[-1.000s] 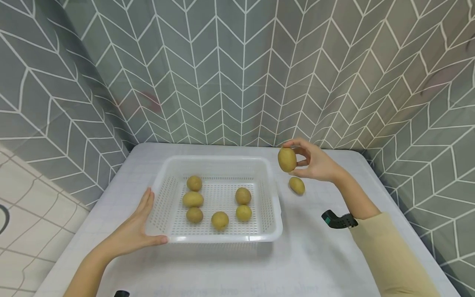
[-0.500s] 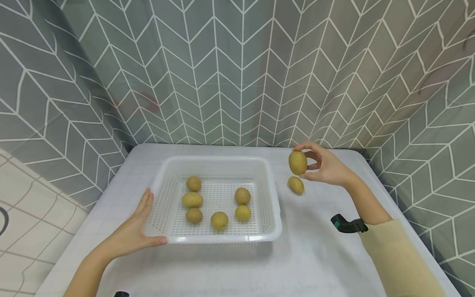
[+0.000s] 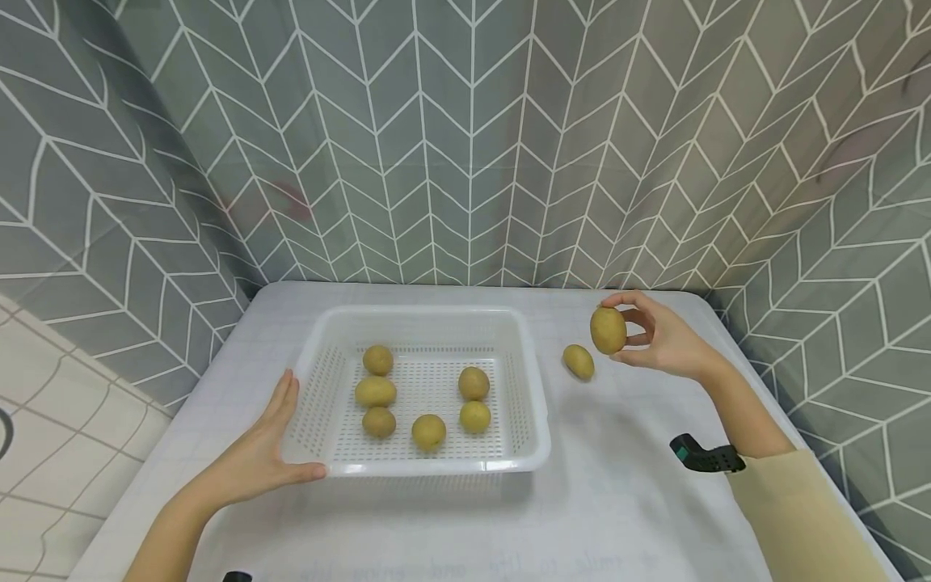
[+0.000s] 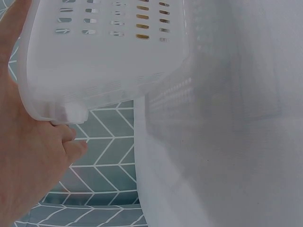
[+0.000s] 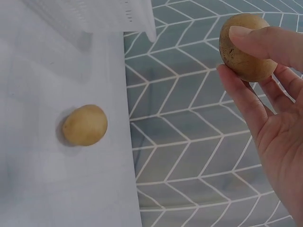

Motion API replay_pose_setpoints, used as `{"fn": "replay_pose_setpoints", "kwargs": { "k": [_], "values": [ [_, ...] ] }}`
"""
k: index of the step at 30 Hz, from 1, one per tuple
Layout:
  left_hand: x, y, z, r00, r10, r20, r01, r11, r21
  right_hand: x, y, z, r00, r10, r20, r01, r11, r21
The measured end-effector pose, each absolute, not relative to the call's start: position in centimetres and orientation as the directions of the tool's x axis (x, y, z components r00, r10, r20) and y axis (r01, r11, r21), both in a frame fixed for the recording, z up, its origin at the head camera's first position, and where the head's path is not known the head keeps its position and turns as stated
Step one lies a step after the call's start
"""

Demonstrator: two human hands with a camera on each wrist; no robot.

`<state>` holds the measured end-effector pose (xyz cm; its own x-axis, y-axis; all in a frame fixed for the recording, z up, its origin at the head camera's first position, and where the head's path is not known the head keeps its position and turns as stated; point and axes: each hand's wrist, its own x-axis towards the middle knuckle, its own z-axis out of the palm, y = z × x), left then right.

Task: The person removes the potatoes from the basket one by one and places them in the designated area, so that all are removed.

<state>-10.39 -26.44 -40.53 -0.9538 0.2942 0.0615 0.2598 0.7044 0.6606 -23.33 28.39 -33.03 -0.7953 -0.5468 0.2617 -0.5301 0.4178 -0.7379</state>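
Note:
A white plastic basket [image 3: 422, 467] with perforated walls holds several yellow-brown potatoes [image 3: 429, 433]. My left hand [image 3: 254, 457] grips its near left corner, thumb along the front rim and fingers at the left side; in the left wrist view the fingertips bend beneath the rim. Raised over the table, right of the basket, is another potato [image 3: 608, 330]. My right hand [image 3: 665, 339] pinches it between thumb and fingers, as the right wrist view also shows. One loose potato [image 3: 579, 362] lies on the table between the basket and that hand.
The white-covered table [image 3: 465, 533] has its far edge against a grey patterned curtain [image 3: 451, 162], which also hangs at both sides. A black wrist strap device [image 3: 705, 455] sits on the right forearm. Pale floor tiles [image 3: 65, 453] show at lower left.
My right hand has moved to the right and somewhat nearer, carrying its potato away from the basket and past the loose one. The left hand and the basket stay put.

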Motion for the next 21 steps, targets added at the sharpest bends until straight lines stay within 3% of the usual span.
{"fn": "replay_pose_setpoints", "kwargs": {
  "k": [15, 21],
  "values": [
    [-10.5, -26.4, -40.3, -0.956, 0.289, 0.054, 0.253, 0.714, 0.653, -23.2, 29.9, -35.0, -0.835, -0.507, 0.213, -0.466, 0.448, -0.763],
    [-10.6, -26.4, -40.4, -0.958, 0.285, 0.038, 0.238, 0.709, 0.663, -23.5, 30.0, -37.0, -0.853, -0.505, 0.135, -0.404, 0.474, -0.782]
  ]
}}
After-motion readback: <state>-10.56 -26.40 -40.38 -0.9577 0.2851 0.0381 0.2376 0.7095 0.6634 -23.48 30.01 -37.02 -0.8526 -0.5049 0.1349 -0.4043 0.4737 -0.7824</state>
